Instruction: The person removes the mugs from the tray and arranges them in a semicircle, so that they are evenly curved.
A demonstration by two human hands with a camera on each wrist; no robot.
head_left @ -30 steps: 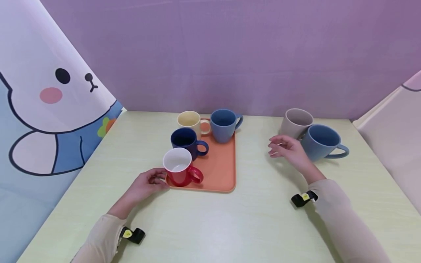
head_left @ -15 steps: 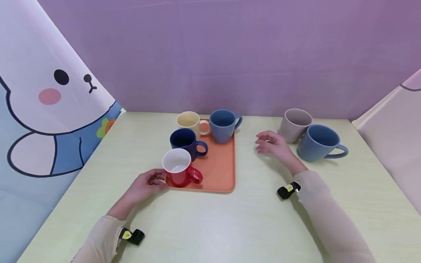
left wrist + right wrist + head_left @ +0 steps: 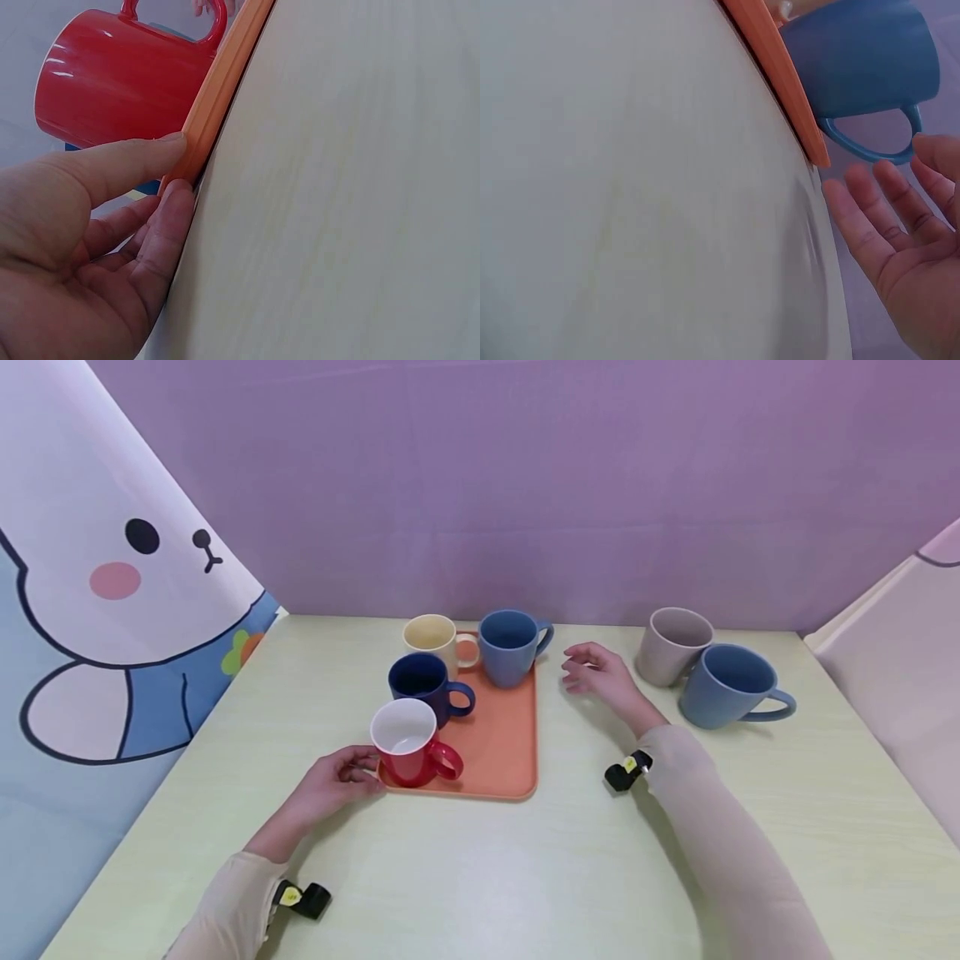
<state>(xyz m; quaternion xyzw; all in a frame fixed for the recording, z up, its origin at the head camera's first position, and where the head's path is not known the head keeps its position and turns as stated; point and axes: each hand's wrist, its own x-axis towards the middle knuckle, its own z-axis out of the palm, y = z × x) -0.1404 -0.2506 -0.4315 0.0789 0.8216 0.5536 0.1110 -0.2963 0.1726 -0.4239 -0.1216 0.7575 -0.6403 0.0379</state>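
On an orange tray [image 3: 495,752] stand a red mug [image 3: 411,760] with a white inside, a dark blue mug [image 3: 420,681], a cream mug [image 3: 431,639] and a blue mug [image 3: 508,652]. My left hand [image 3: 337,781] pinches the tray's near left corner, thumb on the rim and fingers against its lower edge, just beside the red mug. My right hand [image 3: 603,681] holds nothing. Its fingers are loosely bent and apart from the tray, a short way right of the blue mug's handle [image 3: 870,154].
A grey mug [image 3: 667,652] and a second blue mug [image 3: 723,693] stand close together on the table [image 3: 465,877], right of my right hand. A purple cloth [image 3: 525,485] hangs behind the table's far edge, with printed cloths at both sides.
My right hand has moved left, away from the grey mug and second blue mug, towards the tray. The left hand, tray and mugs look the same.
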